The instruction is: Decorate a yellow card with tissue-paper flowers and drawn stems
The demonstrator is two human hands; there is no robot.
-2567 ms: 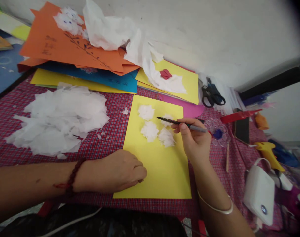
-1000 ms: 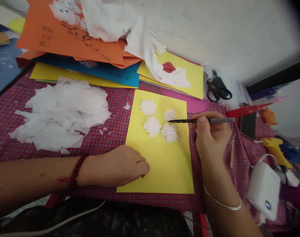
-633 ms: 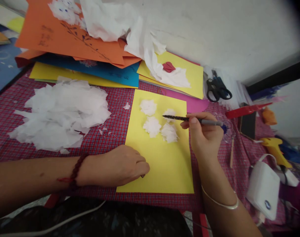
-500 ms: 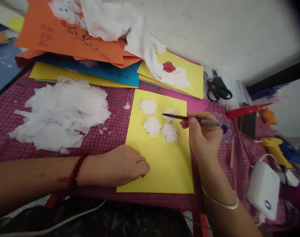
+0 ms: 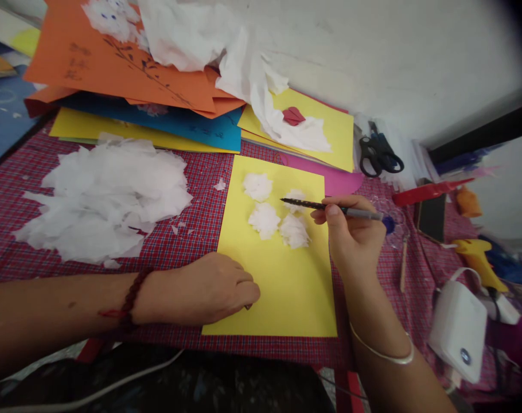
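Note:
A yellow sheet of paper (image 5: 282,287) lies on the red checked cloth (image 5: 187,241) in front of me. Several white tissue puffs (image 5: 265,221) sit on its upper part. My left hand (image 5: 205,289) rests on the sheet's lower left corner with the fingers curled under, pressing it down. My right hand (image 5: 353,235) pinches a dark pen (image 5: 325,207) that points left; its tip hovers over the upper right puff (image 5: 295,198).
A heap of torn white tissue (image 5: 106,198) lies at the left. Orange, blue and yellow sheets (image 5: 127,74) are stacked at the back. Scissors (image 5: 377,152), a yellow glue gun (image 5: 476,252), a white box (image 5: 459,330) and a red strip (image 5: 428,192) crowd the right side.
The pen was drawn back to the right a second ago, then came left again over the upper right puff. My left hand has stayed on the sheet's corner.

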